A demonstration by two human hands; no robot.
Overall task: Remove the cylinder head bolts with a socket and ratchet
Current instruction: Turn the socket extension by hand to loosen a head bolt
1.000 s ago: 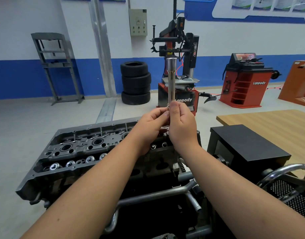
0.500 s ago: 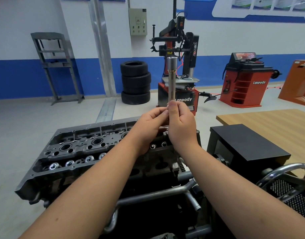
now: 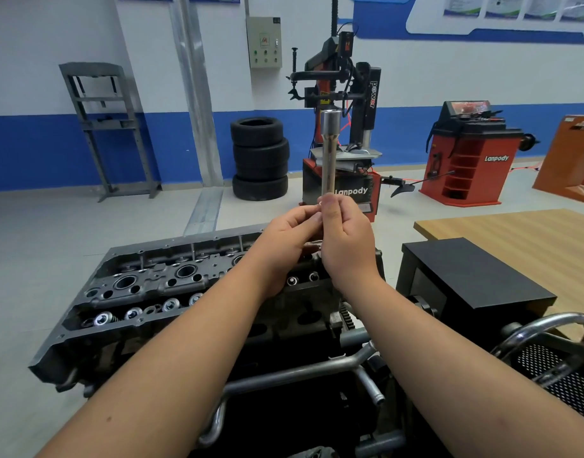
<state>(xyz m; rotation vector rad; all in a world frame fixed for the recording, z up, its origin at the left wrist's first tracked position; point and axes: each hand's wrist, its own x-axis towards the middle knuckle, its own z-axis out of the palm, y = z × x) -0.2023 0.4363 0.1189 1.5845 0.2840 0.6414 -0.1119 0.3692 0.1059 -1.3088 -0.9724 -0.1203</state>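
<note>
Your two hands, the left hand and the right hand, meet above the near end of the cylinder head, with an upright long socket standing at twelve o'clock. Toward nine and ten o'clock the top of the head lies uncovered and open air sits above it. At three o'clock a black box rises just beside the head and blocks that side. At six o'clock metal tubing crosses under your forearms. At four o'clock a curved steel handle stands in the way.
</note>
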